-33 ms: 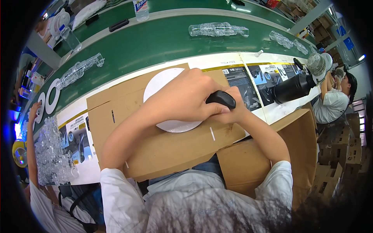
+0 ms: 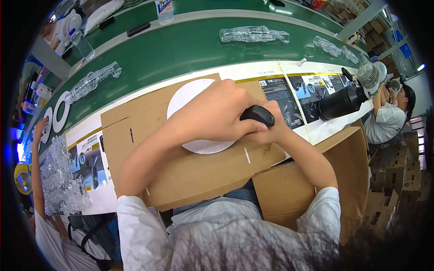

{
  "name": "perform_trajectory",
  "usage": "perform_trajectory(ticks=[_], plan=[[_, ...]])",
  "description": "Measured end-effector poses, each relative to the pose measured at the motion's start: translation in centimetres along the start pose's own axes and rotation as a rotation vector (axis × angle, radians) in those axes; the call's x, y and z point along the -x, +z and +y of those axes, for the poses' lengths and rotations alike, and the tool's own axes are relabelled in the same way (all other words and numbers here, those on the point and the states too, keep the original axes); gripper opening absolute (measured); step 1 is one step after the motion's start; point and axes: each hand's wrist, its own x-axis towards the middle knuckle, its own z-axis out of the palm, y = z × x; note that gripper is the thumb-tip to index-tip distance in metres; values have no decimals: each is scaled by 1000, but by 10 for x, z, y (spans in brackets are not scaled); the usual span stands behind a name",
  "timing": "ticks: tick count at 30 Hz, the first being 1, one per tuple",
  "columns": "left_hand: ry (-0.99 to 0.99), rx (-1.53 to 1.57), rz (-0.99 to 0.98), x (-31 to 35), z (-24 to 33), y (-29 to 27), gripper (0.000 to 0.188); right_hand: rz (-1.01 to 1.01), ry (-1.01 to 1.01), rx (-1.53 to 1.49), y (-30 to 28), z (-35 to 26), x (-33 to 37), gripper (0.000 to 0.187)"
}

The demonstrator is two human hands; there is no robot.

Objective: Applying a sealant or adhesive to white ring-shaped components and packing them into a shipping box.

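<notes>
Black rounded piece is between the hands: left grip closed on it, right grip just beside it, fingers hidden, can't tell if closed. Left forearm and right forearm angle inward; hands meet over the cardboard, left one partly covering the white disc.

Left printed sheet: dark lettering on a white band, beside blue-and-black pictures.
Right dark panel: pale small print and a barcode near its far edge.
Right white-and-blue panel: dark lettering.
Far bottle: coloured label with lettering.
Cartons, right: dark printed marks, too small to read.
</notes>
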Motion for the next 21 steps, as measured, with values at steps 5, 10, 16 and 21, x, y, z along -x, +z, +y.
perform_trajectory(ticks=[5, 10, 16, 21], plan=[[-2, -8, -15, 0, 0, -2, 34, -6, -7, 8, -1, 1, 0, 25], [23, 0, 8, 0, -1, -2, 34, 4, -7, 30, -1, 0, -1, 25], [50, 31, 32, -2, -3, 0, 36, 6, 12, 10, -1, -1, -3, 27], [-26, 205, 9, -7, -10, -12, 52, 111, 75, -77, -11, 6, 3, 29]])
